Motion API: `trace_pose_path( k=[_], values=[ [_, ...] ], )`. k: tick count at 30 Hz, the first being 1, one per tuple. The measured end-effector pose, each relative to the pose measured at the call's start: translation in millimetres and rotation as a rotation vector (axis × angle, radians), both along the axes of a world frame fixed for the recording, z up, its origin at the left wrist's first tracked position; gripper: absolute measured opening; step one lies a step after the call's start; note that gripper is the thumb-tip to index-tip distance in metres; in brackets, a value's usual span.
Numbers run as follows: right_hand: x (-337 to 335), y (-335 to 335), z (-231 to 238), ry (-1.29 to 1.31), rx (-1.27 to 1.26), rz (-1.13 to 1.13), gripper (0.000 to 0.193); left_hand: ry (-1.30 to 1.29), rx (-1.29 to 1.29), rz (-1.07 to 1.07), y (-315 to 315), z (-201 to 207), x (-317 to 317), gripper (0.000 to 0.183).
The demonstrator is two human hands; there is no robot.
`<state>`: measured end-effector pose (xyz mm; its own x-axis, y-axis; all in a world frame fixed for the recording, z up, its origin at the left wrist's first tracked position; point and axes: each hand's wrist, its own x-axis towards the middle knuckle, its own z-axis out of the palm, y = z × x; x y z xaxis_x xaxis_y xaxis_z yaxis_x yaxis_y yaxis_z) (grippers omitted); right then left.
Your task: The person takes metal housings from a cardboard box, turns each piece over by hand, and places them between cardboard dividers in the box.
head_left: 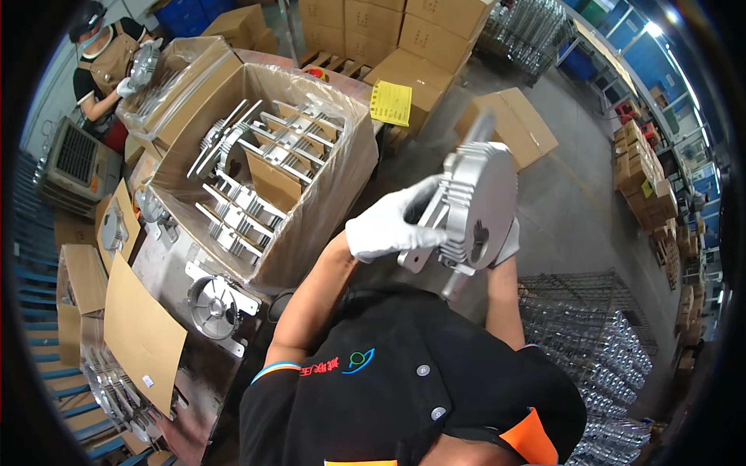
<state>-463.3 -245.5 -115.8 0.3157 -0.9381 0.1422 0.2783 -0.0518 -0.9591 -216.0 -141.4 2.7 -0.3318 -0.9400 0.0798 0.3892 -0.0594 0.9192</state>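
Note:
A silver finned metal casting [491,203] with a round flat face and mounting arms is held up in front of my body. My left hand [395,223], in a white glove, grips its finned side, thumb and fingers apart around the edge. My right hand [509,244], also gloved, holds it from the other side; most of its fingers are hidden behind the part. Left of my hands, a plastic-lined cardboard box [330,182] contains several similar castings [241,213] standing among cardboard dividers. Another casting [214,307] lies on the table beside the box.
The metal-topped table [167,260] carries a loose cardboard sheet [144,334]. At the far left a co-worker [109,58] holds a casting by another box. Wire cages of metal parts [590,349] stand at the right. Stacked cartons [373,35] and an open carton [513,128] are beyond.

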Motion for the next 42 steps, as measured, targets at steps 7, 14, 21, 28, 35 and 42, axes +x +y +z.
trace_pose_path(
  k=[7,14,21,28,35,42],
  values=[
    [-10,9,28,0.023,0.068,0.060,0.033,0.320,0.338,0.255,1,-37,5,0.036],
    [-2,19,58,-0.283,0.616,-0.088,0.035,0.756,0.680,0.218,4,-56,7,0.026],
    [27,48,125,-1.005,0.746,0.285,0.053,0.776,0.704,-0.056,1,-109,12,0.031],
    [34,52,132,-0.748,0.498,0.346,0.069,0.745,0.725,-0.156,-12,-155,-3,0.023],
    [45,60,149,-0.714,0.500,0.279,0.074,0.693,0.640,-0.116,-20,-162,-11,0.023],
    [14,29,126,-0.449,0.545,0.259,0.051,0.341,0.323,0.099,-29,-150,-6,0.046]
  ],
)
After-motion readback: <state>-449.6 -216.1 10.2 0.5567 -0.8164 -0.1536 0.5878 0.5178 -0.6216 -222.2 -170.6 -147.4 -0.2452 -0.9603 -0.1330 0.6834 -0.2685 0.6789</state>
